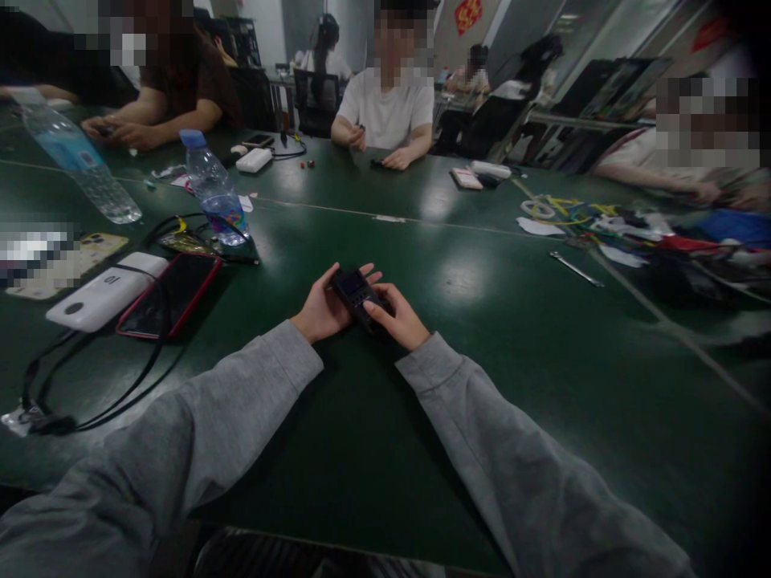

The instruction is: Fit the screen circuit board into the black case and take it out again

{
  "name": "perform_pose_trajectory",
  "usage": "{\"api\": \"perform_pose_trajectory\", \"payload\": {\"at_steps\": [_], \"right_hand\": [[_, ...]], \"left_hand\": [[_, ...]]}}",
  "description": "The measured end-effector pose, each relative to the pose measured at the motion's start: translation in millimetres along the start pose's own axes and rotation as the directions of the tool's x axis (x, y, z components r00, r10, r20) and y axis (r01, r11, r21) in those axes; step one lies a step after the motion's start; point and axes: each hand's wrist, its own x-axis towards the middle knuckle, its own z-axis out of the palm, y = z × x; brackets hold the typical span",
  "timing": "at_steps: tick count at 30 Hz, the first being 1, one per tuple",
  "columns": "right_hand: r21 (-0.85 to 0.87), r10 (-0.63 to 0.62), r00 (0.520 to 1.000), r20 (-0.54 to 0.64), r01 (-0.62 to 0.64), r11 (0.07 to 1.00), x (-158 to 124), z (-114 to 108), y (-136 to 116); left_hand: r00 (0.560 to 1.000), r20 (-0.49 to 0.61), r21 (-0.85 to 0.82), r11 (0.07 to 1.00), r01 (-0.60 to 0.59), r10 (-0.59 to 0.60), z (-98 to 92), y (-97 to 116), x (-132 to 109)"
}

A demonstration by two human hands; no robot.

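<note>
A small black handheld device (350,282) with a little dark screen and buttons is held just above the green table, angled away from me. My left hand (324,309) cradles it from the left, palm up, with fingertips showing past its far end. My right hand (401,315) grips its right side, and the thumb lies on the buttons. The fingers under the device are partly hidden.
To the left are a red-cased phone (172,299), a white power bank (105,293), a black cable (141,385) and water bottles (214,189) (90,168). A wrench (575,269) and tangled cables (608,221) lie right. People sit across the table (385,241).
</note>
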Motion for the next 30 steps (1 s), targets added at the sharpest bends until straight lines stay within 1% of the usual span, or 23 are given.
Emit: {"api": "perform_pose_trajectory", "payload": {"at_steps": [5, 8, 11, 21, 25, 30], "right_hand": [[0.161, 0.089, 0.995, 0.051, -0.096, 0.982, 1.8, -3.7, -4.1], [0.229, 0.142, 0.988, 0.065, -0.154, 0.961, 3.0, -6.0, -5.0], [0.273, 0.171, 0.983, 0.070, -0.184, 0.944, 3.7, -7.2, -5.8], [0.283, 0.151, 0.988, 0.026, -0.152, 0.947, 4.1, -7.3, -8.1], [0.323, 0.158, 0.987, 0.025, -0.158, 0.933, 4.5, -8.6, -8.3], [0.277, 0.070, 0.995, 0.071, -0.088, 0.957, 4.6, -8.4, -9.3]], "left_hand": [[1.000, 0.011, 0.030, 0.999, 0.022, -0.022, 2.1, -0.8, -0.3], [0.999, 0.022, 0.037, 0.999, 0.028, -0.028, 0.6, -1.3, 1.2], [0.999, 0.022, 0.037, 0.999, 0.034, -0.035, -0.6, -1.5, 2.7], [0.999, 0.020, 0.078, 0.996, 0.037, -0.039, -6.4, -1.7, 6.3], [0.999, -0.016, 0.111, 0.993, 0.042, -0.041, -3.4, -2.8, 5.6], [0.999, -0.028, 0.127, 0.991, 0.034, -0.031, 0.0, -3.4, 4.7]]}}
